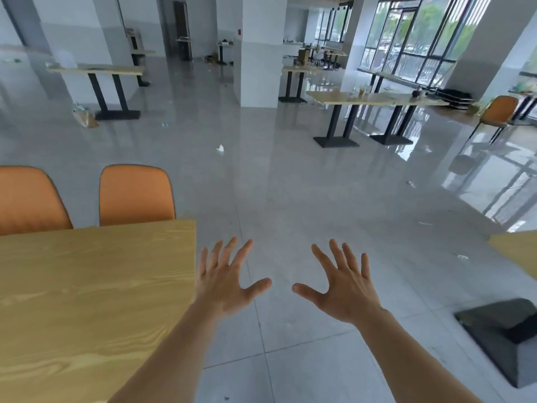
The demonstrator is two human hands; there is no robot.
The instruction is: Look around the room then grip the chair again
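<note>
Bare hands (286,286) spread wide, holding nothing.

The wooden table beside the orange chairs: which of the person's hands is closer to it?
The left hand. It hovers spread open right at the wooden table edge, by its corner. The right hand, also spread open, is farther off, over the tiled floor.

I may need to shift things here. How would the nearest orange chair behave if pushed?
The orange chair would probably slide easily, since the tiled floor looks glossy. It seems light: the same chair by the window stands on thin legs. Pushed high on its back, it may tip rather than slide.
</note>
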